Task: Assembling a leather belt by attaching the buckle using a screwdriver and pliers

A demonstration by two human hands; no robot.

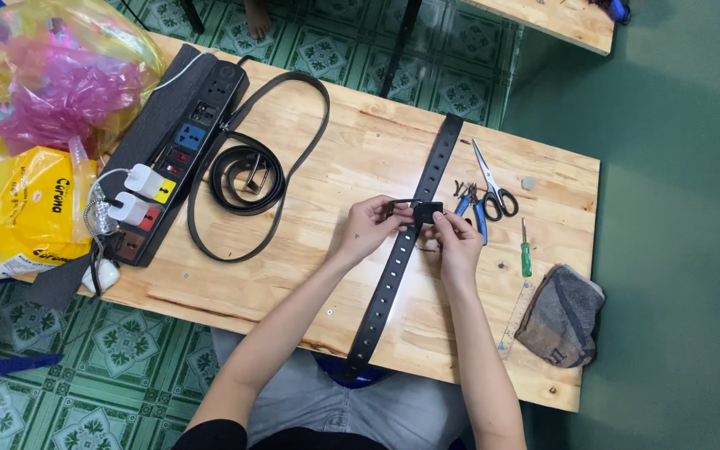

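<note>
I pinch a small black buckle between my left hand and right hand over the long black strap, which looks light, floppy and best held near the buckle.

Scissors, screwdriver, power strip (chargers plugged in), coiled belt.

Open wood: bare table at twelve o'clock of both hands; also bare at seven o'clock, toward the near edge
Three o'clock: scissors, blue pliers, green screwdriver crowd the right hand
Nine o'clock: coiled belt, then power strip, beyond the left hand
Centre: punched black strap crosses the table diagonally
</note>
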